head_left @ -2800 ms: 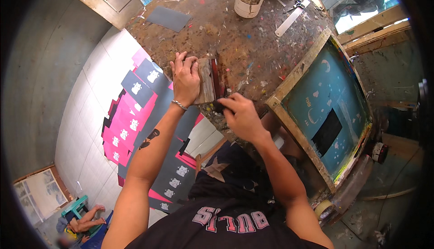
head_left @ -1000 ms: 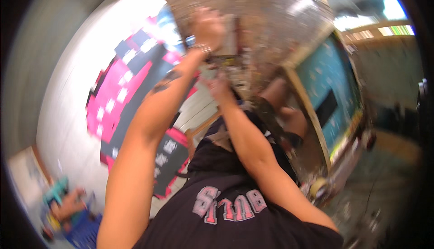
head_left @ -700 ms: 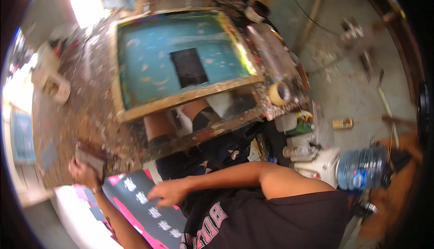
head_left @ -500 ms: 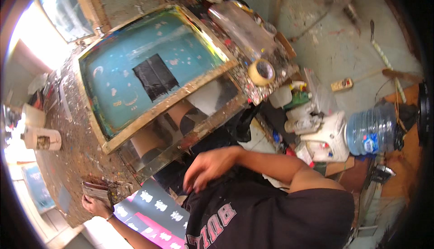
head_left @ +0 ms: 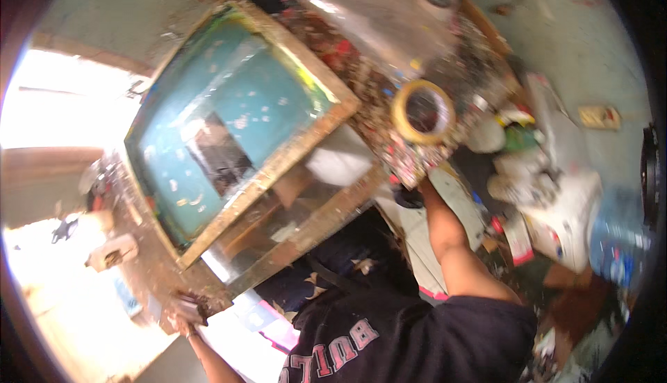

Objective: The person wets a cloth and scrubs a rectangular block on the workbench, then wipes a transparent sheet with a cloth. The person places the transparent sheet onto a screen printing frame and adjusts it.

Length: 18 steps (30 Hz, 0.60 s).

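Note:
My left hand (head_left: 182,324) is at the near left corner of the worktable, its fingers closed around a short brown block (head_left: 189,306) that looks like a squeegee; blur hides its detail. My right forearm (head_left: 446,226) reaches forward to the table's right front corner. There my right hand goes out of sight beneath the paint-crusted edge, so its fingers are hidden. In front of me a wooden-framed printing screen (head_left: 267,181) with blue-green mesh lies tilted over a glass-like pane (head_left: 278,233). A dark rectangular patch (head_left: 233,167) shows on the mesh.
A roll of yellowish tape (head_left: 401,113) stands at the table's right corner, before a clear plastic-wrapped bundle (head_left: 368,18). White containers (head_left: 566,233) and a blue water bottle (head_left: 615,244) are at the right. A pale jug (head_left: 113,252) is at the left.
My right hand has moved from in front of my body forward and right, under the table corner. My left hand remains at the block. The view has turned and come closer.

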Available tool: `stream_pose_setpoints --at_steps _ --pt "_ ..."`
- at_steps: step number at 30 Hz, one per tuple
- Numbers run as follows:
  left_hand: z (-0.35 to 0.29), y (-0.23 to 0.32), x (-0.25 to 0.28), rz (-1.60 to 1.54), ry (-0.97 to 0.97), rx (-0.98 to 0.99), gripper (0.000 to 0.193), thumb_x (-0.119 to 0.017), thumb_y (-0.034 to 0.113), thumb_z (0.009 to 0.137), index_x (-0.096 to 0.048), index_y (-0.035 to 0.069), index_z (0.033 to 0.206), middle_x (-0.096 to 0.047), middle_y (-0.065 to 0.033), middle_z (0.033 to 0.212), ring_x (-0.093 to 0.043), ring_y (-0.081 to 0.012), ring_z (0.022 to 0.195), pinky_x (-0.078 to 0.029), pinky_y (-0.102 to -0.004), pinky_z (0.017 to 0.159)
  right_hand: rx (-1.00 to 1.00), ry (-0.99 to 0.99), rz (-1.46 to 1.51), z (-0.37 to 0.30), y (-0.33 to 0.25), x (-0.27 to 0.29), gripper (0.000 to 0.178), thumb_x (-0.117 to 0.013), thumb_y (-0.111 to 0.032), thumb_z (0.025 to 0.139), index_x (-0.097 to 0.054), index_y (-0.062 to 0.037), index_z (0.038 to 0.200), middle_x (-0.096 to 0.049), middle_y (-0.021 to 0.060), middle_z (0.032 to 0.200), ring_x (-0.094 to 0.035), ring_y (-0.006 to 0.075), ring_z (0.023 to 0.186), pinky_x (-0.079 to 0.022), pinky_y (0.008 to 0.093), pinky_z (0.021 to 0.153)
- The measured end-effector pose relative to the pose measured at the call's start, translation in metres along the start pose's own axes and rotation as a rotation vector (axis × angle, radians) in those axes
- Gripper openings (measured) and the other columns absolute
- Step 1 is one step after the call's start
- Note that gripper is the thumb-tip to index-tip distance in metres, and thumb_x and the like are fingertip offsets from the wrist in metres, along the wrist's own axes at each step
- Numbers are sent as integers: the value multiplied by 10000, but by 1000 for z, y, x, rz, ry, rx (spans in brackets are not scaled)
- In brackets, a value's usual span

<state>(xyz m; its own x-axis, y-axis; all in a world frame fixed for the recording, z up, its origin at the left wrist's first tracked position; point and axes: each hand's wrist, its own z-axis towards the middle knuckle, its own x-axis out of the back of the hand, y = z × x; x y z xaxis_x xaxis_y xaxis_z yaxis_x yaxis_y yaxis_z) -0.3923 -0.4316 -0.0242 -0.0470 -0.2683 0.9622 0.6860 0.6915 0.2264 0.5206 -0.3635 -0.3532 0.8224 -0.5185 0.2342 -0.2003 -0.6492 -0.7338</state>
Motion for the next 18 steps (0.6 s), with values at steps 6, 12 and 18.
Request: stream_pose_setpoints --at_steps 6,12,18 --pt "-8 11 100 125 202 85 539 -559 528 999 -743 35 1113 -756 -203 1068 -714 -380 961 -558 -495 817 111 47 -318 81 29 -9 341 -642 -273 991 -682 -71 1263 -690 118 1208 -686 256 1074 -582 424 881" --pt "-85 137 152 -1443 78 652 1112 -341 838 934 -138 4 1641 -96 -238 1714 -84 -395 1591 -112 -575 1267 96 58 -470 148 40 -1 352 -625 -283 998 -676 -62 1266 -682 122 1223 -679 258 1085 -577 430 888" --pt "-136 226 190 -1950 -6 287 1091 -225 831 960 -170 -42 1613 -106 -282 1694 -81 -423 1583 -151 -608 1263 86 -7 -502 163 38 -10 363 -608 -294 1005 -671 -53 1270 -675 126 1239 -672 261 1096 -571 435 895"
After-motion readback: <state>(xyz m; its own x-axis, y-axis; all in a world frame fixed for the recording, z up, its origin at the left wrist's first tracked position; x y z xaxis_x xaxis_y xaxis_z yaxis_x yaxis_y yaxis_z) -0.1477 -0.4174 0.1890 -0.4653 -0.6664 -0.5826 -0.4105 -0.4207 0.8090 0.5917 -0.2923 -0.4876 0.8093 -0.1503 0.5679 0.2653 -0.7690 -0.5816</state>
